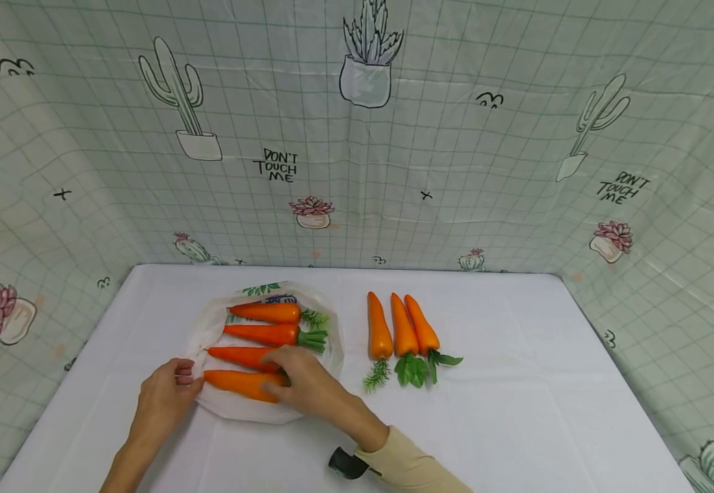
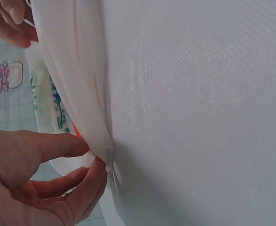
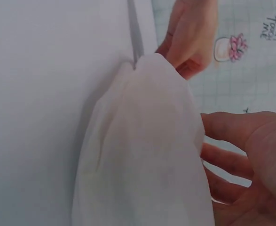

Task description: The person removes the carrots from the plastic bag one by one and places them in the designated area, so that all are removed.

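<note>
An open white bag (image 1: 239,409) lies on the table with several orange carrots side by side in its mouth, their tips to the left. My left hand (image 1: 166,390) pinches the bag's left edge between thumb and fingertips, right by the tip of the nearest carrot (image 1: 239,385). In the left wrist view, gathered fabric (image 2: 98,141) shows at those fingertips. My right hand (image 1: 307,380) reaches over the bag from the right, fingers spread over the thick ends of the two nearest carrots and covering their tops. The bag's side (image 3: 147,141) hides its fingertips in the right wrist view.
Right of the bag lie three more carrots, a left one (image 1: 379,332), a middle one (image 1: 404,329) and a right one (image 1: 422,325), leaves toward me. They rest on a white-covered table (image 1: 504,411). A patterned curtain (image 1: 430,150) stands behind and at both sides.
</note>
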`<act>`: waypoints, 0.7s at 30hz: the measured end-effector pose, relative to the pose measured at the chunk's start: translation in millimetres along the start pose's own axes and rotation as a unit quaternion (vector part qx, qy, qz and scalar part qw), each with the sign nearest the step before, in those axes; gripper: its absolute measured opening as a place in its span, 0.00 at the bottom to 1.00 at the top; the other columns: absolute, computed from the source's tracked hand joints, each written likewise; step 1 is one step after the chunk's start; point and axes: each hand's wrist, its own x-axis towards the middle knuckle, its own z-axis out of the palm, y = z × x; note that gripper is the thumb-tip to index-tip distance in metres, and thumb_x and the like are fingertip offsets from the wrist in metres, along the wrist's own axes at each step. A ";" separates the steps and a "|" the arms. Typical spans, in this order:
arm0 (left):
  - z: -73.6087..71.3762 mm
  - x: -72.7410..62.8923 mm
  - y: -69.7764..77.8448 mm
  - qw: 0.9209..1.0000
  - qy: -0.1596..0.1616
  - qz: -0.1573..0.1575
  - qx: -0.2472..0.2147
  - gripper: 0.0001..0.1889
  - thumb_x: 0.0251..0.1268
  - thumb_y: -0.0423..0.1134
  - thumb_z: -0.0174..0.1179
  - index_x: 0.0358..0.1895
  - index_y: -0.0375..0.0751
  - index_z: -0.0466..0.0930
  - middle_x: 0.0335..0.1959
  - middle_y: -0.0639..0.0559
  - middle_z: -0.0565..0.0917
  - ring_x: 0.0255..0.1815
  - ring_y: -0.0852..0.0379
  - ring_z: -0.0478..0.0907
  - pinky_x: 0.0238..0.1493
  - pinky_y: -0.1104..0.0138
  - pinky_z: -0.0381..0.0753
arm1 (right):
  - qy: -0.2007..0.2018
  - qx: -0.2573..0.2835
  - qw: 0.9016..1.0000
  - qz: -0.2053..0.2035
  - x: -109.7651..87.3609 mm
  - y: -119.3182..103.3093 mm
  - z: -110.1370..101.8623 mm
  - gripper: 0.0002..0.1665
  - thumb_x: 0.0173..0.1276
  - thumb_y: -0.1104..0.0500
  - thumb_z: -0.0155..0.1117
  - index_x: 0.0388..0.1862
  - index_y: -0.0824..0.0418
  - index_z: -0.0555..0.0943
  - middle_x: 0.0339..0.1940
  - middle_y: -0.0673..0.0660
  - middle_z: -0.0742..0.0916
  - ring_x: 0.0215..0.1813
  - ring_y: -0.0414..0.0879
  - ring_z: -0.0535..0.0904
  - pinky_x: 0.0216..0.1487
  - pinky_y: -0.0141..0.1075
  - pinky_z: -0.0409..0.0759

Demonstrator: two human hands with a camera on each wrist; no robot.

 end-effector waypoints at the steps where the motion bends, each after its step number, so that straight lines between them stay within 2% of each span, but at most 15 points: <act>1: 0.1 0.0 -0.1 1.000 0.001 0.001 0.000 0.18 0.63 0.30 0.67 0.50 0.18 0.78 0.41 0.28 0.85 0.44 0.35 0.84 0.44 0.55 0.85 | -0.003 -0.009 1.000 -0.003 0.5 -0.5 1.3 0.17 0.72 0.60 0.69 0.57 0.64 0.83 0.53 0.55 0.87 0.54 0.41 0.81 0.58 0.27 0.75; 5: 0.2 0.3 -0.3 1.000 0.006 0.008 -0.001 0.17 0.62 0.30 0.67 0.49 0.19 0.79 0.40 0.30 0.85 0.43 0.36 0.84 0.41 0.60 0.84 | -0.009 -0.037 0.999 -0.010 0.6 -1.2 6.3 0.16 0.71 0.59 0.70 0.55 0.63 0.84 0.50 0.53 0.87 0.52 0.40 0.79 0.57 0.25 0.74; 12: -0.8 -1.4 -0.4 1.000 0.005 0.012 0.000 0.17 0.61 0.30 0.67 0.49 0.20 0.79 0.39 0.31 0.86 0.43 0.36 0.85 0.40 0.62 0.83 | 0.005 -0.104 0.994 -0.027 -1.6 -5.7 11.0 0.17 0.69 0.58 0.73 0.54 0.61 0.85 0.48 0.52 0.86 0.50 0.41 0.77 0.55 0.24 0.74; 16: -0.7 -1.5 -1.3 1.000 0.004 0.011 0.003 0.17 0.61 0.30 0.67 0.49 0.20 0.80 0.39 0.31 0.86 0.43 0.37 0.85 0.40 0.62 0.83 | 0.009 -0.177 0.983 -0.041 -2.3 -8.5 15.7 0.19 0.67 0.57 0.75 0.55 0.59 0.85 0.49 0.52 0.86 0.50 0.42 0.78 0.55 0.24 0.75; 21: 0.5 -0.2 -1.6 1.000 0.003 0.010 0.006 0.16 0.62 0.29 0.67 0.49 0.20 0.80 0.39 0.31 0.86 0.43 0.37 0.85 0.41 0.59 0.83 | 0.027 -0.264 0.962 -0.063 -3.3 -9.9 22.6 0.21 0.63 0.52 0.79 0.53 0.55 0.85 0.43 0.49 0.86 0.46 0.41 0.77 0.49 0.24 0.74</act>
